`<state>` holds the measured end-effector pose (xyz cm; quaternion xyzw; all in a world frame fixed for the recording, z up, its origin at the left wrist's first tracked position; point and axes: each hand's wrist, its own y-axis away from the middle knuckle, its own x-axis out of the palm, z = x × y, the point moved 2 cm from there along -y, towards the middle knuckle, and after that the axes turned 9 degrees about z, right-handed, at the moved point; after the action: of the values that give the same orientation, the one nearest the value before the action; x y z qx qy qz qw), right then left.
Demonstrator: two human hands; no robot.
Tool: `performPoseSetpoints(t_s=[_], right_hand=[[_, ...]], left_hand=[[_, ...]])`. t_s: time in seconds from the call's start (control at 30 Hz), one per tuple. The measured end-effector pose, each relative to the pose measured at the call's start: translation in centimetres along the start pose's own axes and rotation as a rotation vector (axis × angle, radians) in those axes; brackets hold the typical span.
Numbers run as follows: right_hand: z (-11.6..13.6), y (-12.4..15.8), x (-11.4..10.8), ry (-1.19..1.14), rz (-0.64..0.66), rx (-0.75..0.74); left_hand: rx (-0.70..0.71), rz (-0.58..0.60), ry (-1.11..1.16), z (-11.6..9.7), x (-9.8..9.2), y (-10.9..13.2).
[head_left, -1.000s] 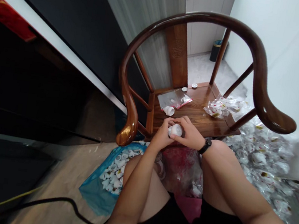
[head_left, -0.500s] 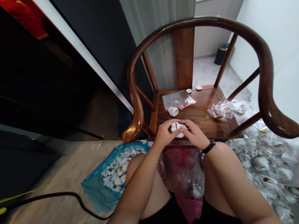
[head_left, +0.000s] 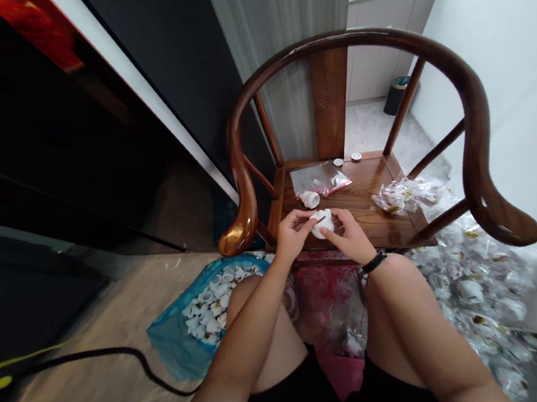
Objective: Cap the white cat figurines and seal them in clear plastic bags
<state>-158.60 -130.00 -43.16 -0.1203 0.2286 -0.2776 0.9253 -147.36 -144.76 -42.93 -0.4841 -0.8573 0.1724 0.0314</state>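
Note:
Above the chair seat's front edge, a small white coin bank [head_left: 323, 224] with a dark slot on top is held between both hands. My left hand [head_left: 295, 232] has its fingers closed against the left side. My right hand [head_left: 351, 237] grips the other side, thumb lying over the near face. Just beyond them a white hollow piece [head_left: 309, 199] lies on its side, opening towards the right. A clear plastic bag [head_left: 321, 178] with a pink edge rests behind it. Two small round white caps [head_left: 356, 157] lie at the back of the seat.
The wooden armchair [head_left: 378, 192] has a curved rail around its seat. Bagged white figures [head_left: 395, 196] lie at its right, with a big heap [head_left: 484, 289] on the floor. A blue bag [head_left: 181, 341] of white pieces stands at left. A black cable [head_left: 120, 348] crosses the floor.
The coin bank has turned in my hands, its slot now slanting. My left fingers have shifted to its left edge and more of it shows. The view has moved slightly.

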Motion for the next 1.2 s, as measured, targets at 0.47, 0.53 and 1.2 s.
performPoseSetpoints(t_s=[0.47,0.53,1.2], right_hand=[[2.7,0.2,-2.0,0.062,0.109,-0.073],[3.0,0.3,-2.1,0.056,0.174,-0.093],[2.1,0.4,-1.9,-0.045,-0.031,-0.009]], left_hand=[[0.076,0.123,0.096,-2.0,-0.1,0.3],[0.077,0.153,0.104,-2.2,-0.1,0.4],[0.182,0.118,-0.33,-2.4,-0.1,0.6]])
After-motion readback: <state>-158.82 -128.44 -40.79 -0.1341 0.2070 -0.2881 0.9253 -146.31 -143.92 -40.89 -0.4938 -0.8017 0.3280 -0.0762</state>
